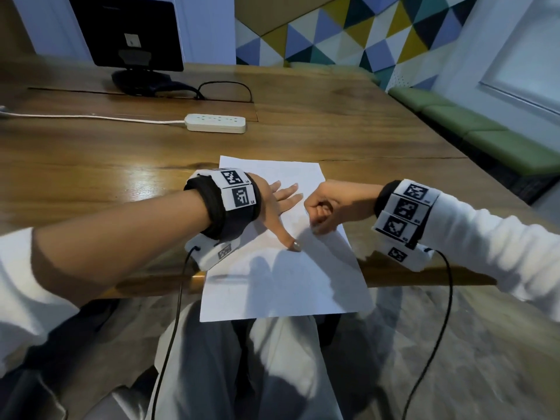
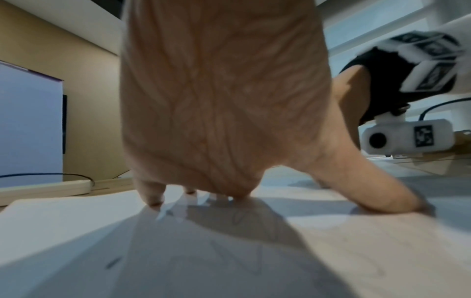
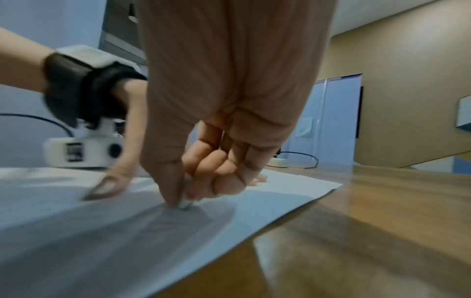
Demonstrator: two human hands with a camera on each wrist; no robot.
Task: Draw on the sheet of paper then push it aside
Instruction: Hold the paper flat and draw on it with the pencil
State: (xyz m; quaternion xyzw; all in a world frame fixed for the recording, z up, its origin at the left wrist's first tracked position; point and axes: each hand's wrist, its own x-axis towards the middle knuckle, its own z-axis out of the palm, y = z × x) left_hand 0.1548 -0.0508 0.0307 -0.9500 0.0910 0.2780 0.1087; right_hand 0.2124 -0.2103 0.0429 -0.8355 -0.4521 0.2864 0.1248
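A white sheet of paper (image 1: 288, 283) lies on the wooden table (image 1: 91, 177), its near part hanging over the front edge. My left hand (image 1: 283, 207) presses flat on the sheet's left side, fingers spread and thumb (image 2: 382, 193) stretched out. My right hand (image 1: 321, 210) is curled just right of it. Its thumb and forefinger pinch a small whitish object (image 3: 184, 204) whose tip touches the paper (image 3: 280, 187). What the object is cannot be told. Faint pencil lines show on the sheet (image 2: 76, 231) under the left hand (image 2: 216, 100).
A white power strip (image 1: 215, 123) with its cord lies beyond the paper. A dark monitor (image 1: 127, 31) stands at the back left. A thin blurred streak, perhaps a pencil (image 1: 228, 278), lies near the table's front edge. A green bench (image 1: 485, 125) runs along the right.
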